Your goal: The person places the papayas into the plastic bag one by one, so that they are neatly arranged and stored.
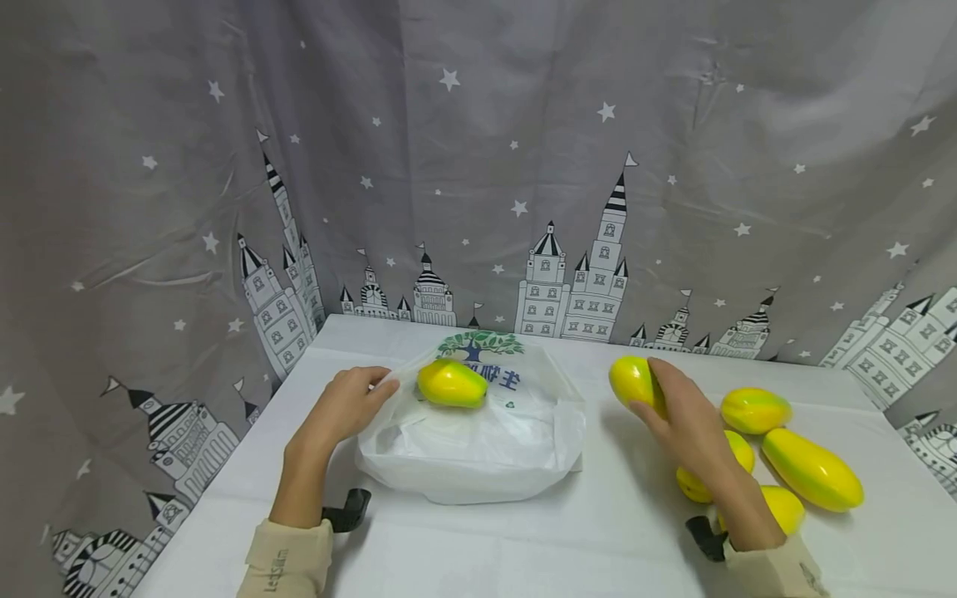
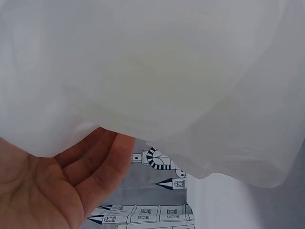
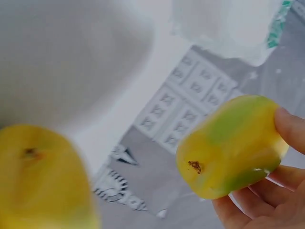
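Note:
A white plastic bag [image 1: 493,477] with green and blue print lies with its mouth spread wide in the head view. Inside that mouth, toward the back, rests one yellow-green papaya [image 1: 452,384]. My left hand [image 1: 340,407] pinches the bag's left edge; in the left wrist view its fingers [image 2: 112,167] pass behind the film, which hides their tips. Right of the bag, my right hand [image 1: 688,415] grips another papaya [image 1: 630,380] above the table. The right wrist view shows this papaya [image 3: 233,148] held between thumb and fingers, its brown stem end facing outward.
Several more papayas lie on the white table [image 1: 508,548] at the right, among them a long one [image 1: 813,469] and a shorter one [image 1: 755,410]. My right forearm partly covers others. A grey curtain [image 1: 463,166] printed with castles and stars hangs behind the table.

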Motion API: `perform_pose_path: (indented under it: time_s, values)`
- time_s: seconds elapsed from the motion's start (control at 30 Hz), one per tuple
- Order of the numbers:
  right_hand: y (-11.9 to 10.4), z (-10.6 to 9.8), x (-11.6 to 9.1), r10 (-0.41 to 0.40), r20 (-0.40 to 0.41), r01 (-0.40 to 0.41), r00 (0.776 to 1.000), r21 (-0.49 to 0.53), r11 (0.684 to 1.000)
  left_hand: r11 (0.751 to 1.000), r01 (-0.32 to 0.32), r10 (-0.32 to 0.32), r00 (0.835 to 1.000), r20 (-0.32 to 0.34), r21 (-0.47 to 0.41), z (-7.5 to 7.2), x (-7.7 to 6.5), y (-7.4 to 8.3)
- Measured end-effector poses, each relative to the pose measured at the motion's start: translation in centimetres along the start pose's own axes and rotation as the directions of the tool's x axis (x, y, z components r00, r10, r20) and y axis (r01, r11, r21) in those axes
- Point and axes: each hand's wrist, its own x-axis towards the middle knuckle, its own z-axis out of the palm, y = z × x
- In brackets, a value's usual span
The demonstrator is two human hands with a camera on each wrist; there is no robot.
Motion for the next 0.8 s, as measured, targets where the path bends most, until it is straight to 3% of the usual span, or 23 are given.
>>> perform_pose_path:
  time_s: [0.33, 0.8]
  values:
    - [-4.4, 0.1, -0.3, -0.172, -0.031, 0.172, 0.985, 0.008, 0.985, 1.0, -0.012, 0.012, 1.0, 0.002, 0.003, -0.1, -0.1, 0.0]
    - [-8.9, 2.4, -1.2, -0.302, 0.059, 0.301, 0.951, 0.03, 0.953, 1.0, -0.001, 0.001, 1.0, 0.019, 0.011, -0.1, -0.1, 0.1]
